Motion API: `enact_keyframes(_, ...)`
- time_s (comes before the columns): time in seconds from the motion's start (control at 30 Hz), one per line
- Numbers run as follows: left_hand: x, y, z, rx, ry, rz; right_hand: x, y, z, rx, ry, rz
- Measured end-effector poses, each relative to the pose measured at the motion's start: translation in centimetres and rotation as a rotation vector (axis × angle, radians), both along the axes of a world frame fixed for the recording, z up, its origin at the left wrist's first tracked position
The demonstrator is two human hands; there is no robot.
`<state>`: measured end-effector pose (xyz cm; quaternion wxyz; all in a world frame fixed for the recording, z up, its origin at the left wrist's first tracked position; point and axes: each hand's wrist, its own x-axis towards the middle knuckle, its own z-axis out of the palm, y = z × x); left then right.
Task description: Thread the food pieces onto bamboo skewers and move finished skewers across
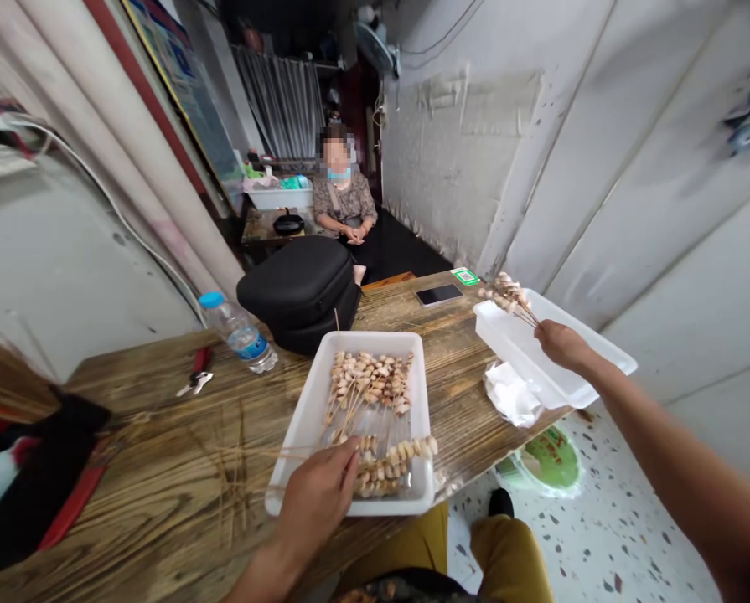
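Observation:
My right hand (564, 345) is closed around the bare sticks of a bunch of meat skewers (506, 293), holding them above the far rim of an otherwise bare white plastic tray (579, 381). My left hand (318, 490) reaches over the near left rim of another white tray (315, 398), its thumb and fingers closed on the sticks of several skewers (396, 461). Their threaded meat points right and the sticks stick out to the left. Farther up in that tray lies a pile of other meat skewers (371, 377).
On the wooden table (179, 469) are loose bamboo sticks (233, 477), a water bottle (242, 335), keys (197, 377), a black case (302, 289), a phone (438, 295) and a white plastic bag (511, 394). A green bucket (547, 461) stands below. A person (346, 197) sits beyond.

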<state>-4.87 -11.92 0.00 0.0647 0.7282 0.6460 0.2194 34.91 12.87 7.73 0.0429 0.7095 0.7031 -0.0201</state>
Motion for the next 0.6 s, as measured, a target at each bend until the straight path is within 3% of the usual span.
enact_keyframes(0.1, 0.1, -0.4, -0.6, 0.081, -0.027, -0.031, 4.2, -0.1, -0.7, -0.053, -0.066, -0.051)
enact_keyframes(0.2, 0.2, -0.6, -1.0, 0.156, -0.044, -0.055, 6.1, 0.0, -2.2, -0.095, -0.082, -0.076)
enact_keyframes(0.53, -0.3, -0.8, -1.8, 0.289, -0.013, -0.090, 5.1, 1.1, -7.9, -0.037, 0.145, -0.035)
enact_keyframes(0.6, -0.3, -0.7, -1.8, 0.303, 0.000, -0.099, 4.7, 1.0, -8.4, 0.082, 0.197, -0.051)
